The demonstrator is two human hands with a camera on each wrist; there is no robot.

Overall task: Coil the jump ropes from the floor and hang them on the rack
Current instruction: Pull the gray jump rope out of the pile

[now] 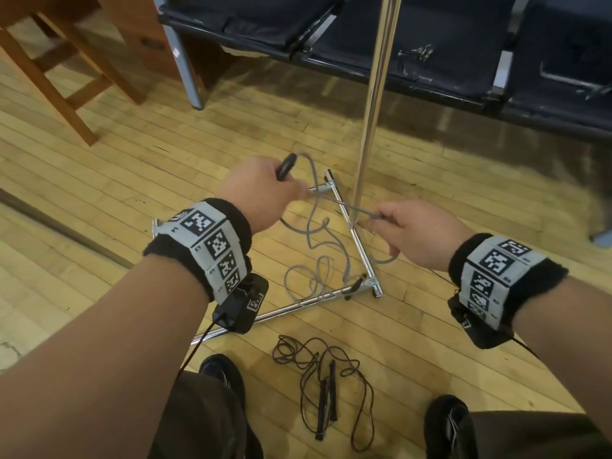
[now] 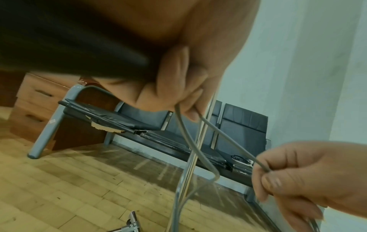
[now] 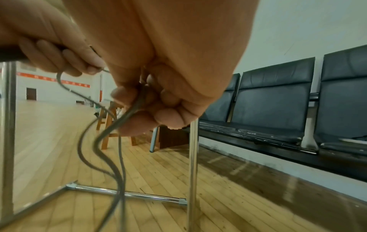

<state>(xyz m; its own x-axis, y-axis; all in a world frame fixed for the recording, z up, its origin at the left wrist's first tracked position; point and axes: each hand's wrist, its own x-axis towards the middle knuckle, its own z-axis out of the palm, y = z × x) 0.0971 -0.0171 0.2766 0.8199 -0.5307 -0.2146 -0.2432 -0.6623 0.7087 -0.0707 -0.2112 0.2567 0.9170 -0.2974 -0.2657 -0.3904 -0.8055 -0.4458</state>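
A grey jump rope [image 1: 311, 233] hangs between my hands above the chrome rack's base [image 1: 359, 246]. My left hand [image 1: 265, 190] grips its black handle [image 1: 286, 165] and pinches a strand of the cord [image 2: 184, 130]. My right hand [image 1: 407, 230] pinches the cord [image 3: 119, 122] further along. The rope's slack lies in loops on the floor, and its second black handle [image 1: 356, 286] rests by the rack's corner. A black jump rope [image 1: 326, 385] lies tangled on the floor between my shoes. The rack's upright pole [image 1: 374, 94] rises just beyond my right hand.
A row of dark padded seats [image 1: 430, 38] stands along the wall behind the rack. A wooden chair or table frame [image 1: 66, 77] is at the far left. The floor is pale wood planks [image 1: 99, 180]. My shoes [image 1: 447, 422] are at the bottom edge.
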